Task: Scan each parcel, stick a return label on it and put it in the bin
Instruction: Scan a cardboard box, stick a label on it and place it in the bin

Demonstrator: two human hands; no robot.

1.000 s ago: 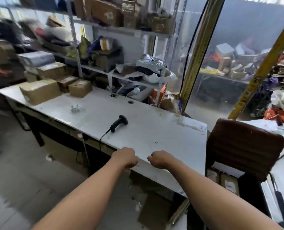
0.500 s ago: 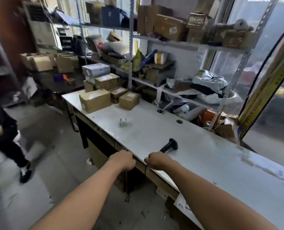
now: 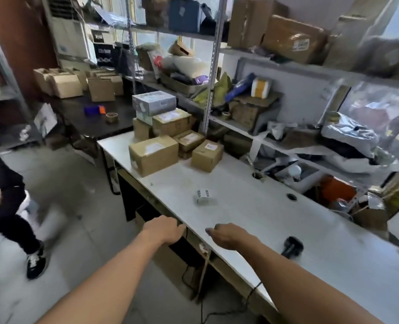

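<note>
So in the head view, the whole scene had been swung round compared with a second before: the chair and the yellow posts at the right were gone from the frame, and the parcels (image 3: 170, 146) had been brought from the far left into the upper middle. Both hands had been held as fists at the table edge back then. Now the left hand (image 3: 164, 230) was loosened, fingers loosely curled and nothing held; the right hand (image 3: 226, 235) was reached forward over the table (image 3: 252, 206), fingers bent downward, nothing pinched as far as could be seen.

What that probably meant: no parcel had been scanned or labelled yet, and the stack was being headed for. The scanner (image 3: 291, 246) was left lying at the lower right, just beside the right forearm, its cable hung off the table edge. The label roll (image 3: 203, 195) was sat in the middle of the frame, between the hands and the parcels, well apart from both. No bin could be made out.

Around it: cluttered shelves (image 3: 275, 71) filled the upper right, more boxes (image 3: 77, 84) were piled on a dark table at the upper left. A person in black (image 3: 4, 202) was caught at the left edge, blurred, so the floor on that side might be contested.
</note>
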